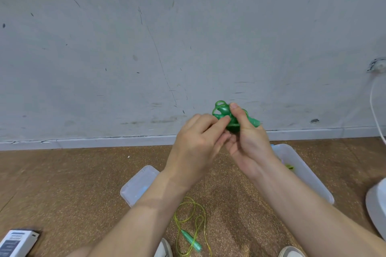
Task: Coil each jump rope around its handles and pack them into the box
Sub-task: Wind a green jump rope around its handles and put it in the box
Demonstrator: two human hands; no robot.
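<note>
I hold a green jump rope (224,112) up in front of the wall, its cord looped in a bundle around its handles. My right hand (247,139) grips the bundle, thumb pressed on top, and a handle end pokes out to the right. My left hand (198,141) pinches the cord at the bundle's left side. A second rope (193,227), with a yellow-green cord and a teal handle, lies loose on the floor between my forearms. The clear plastic box (309,175) sits on the floor to the right, partly hidden by my right arm, with something green inside.
The clear box lid (139,183) lies on the brown floor under my left arm. A white and dark carton (17,243) is at bottom left. A white object (377,204) stands at the right edge, and a white cable (373,110) hangs down the wall. My shoes (291,252) show at the bottom.
</note>
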